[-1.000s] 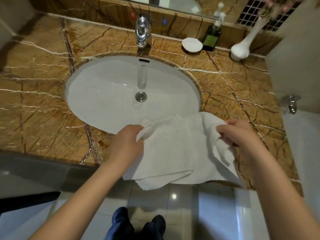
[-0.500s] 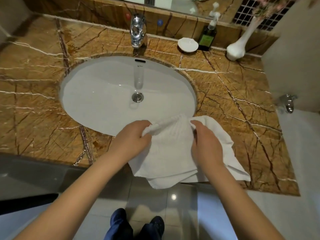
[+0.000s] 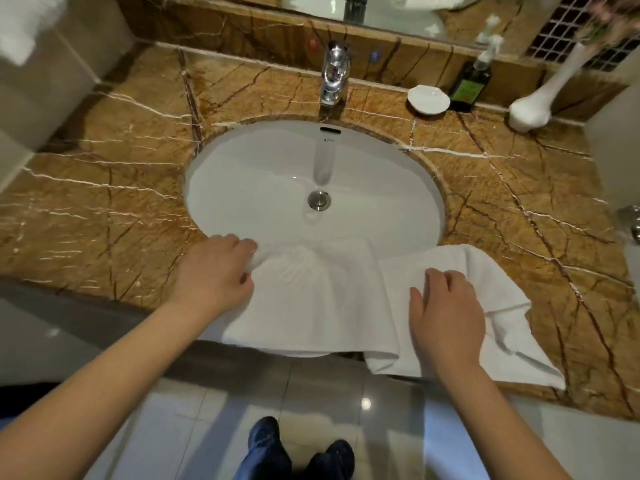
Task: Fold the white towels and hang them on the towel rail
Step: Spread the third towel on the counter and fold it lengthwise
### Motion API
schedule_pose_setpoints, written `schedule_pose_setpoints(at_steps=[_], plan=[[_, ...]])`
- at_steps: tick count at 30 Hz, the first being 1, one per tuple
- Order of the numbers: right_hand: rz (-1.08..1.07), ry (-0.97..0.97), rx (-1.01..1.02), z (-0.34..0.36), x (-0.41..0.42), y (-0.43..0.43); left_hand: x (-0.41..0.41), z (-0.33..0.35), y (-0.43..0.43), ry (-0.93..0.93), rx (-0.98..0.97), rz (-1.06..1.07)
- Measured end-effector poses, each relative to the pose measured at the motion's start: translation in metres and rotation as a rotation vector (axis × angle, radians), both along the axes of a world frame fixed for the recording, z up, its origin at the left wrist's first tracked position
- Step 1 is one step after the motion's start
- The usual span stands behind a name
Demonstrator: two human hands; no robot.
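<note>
A white towel (image 3: 329, 299) lies partly folded along the front edge of the brown marble counter (image 3: 104, 209). Its far edge reaches over the front rim of the sink (image 3: 242, 188), and its near edge hangs off the counter. My left hand (image 3: 214, 271) grips the towel's far left corner with curled fingers at the sink's rim. My right hand (image 3: 446, 313) rests flat on the towel's right part, fingers relaxed. A second white towel (image 3: 17, 29) shows blurred at the top left. I see no rail.
A chrome tap (image 3: 334, 77) stands behind the sink. At the back right are a white soap dish (image 3: 428, 99), a dark green pump bottle (image 3: 471, 84) and a white vase (image 3: 530, 112). Glossy floor tiles and my shoes (image 3: 298, 452) lie below the counter edge.
My right hand carried the towel's right edge over to the left, let go, and now rests on the towel's right part. My left hand drew its corner further left.
</note>
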State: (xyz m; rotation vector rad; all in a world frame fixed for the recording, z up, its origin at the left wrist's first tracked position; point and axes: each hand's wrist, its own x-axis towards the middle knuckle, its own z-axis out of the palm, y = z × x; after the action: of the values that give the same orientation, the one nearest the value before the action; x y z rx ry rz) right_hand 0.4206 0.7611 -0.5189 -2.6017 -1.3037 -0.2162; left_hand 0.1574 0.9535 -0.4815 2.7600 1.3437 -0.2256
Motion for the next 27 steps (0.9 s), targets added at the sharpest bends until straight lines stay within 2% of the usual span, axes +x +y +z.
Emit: schedule_pose_setpoints(at_steps=[1,3,5,7,9,12,23,27], plan=[[-0.002,-0.006,0.015,-0.001,-0.002,0.000,0.003,0.001,-0.007,-0.028,0.075,-0.008],[-0.002,-0.031,0.043,-0.004,-0.006,0.000,0.017,0.005,-0.032,-0.196,0.171,-0.009],[-0.008,-0.050,0.066,-0.007,-0.009,0.000,0.031,-0.001,-0.063,-0.331,0.115,-0.065],[-0.021,-0.050,0.071,-0.008,-0.010,0.001,0.041,-0.015,-0.087,-0.291,-0.003,-0.140],[-0.038,-0.048,0.059,-0.010,-0.011,0.002,0.043,-0.027,-0.096,-0.164,-0.111,-0.136],[-0.065,-0.058,0.039,-0.014,-0.011,0.002,0.034,-0.037,-0.090,-0.067,-0.103,-0.127],[-0.125,-0.060,0.043,-0.021,-0.017,0.003,-0.051,-0.032,-0.027,-0.116,-0.080,-0.165],[-0.185,-0.037,0.032,-0.022,-0.024,0.004,-0.073,-0.028,-0.009,-0.122,-0.139,-0.184]])
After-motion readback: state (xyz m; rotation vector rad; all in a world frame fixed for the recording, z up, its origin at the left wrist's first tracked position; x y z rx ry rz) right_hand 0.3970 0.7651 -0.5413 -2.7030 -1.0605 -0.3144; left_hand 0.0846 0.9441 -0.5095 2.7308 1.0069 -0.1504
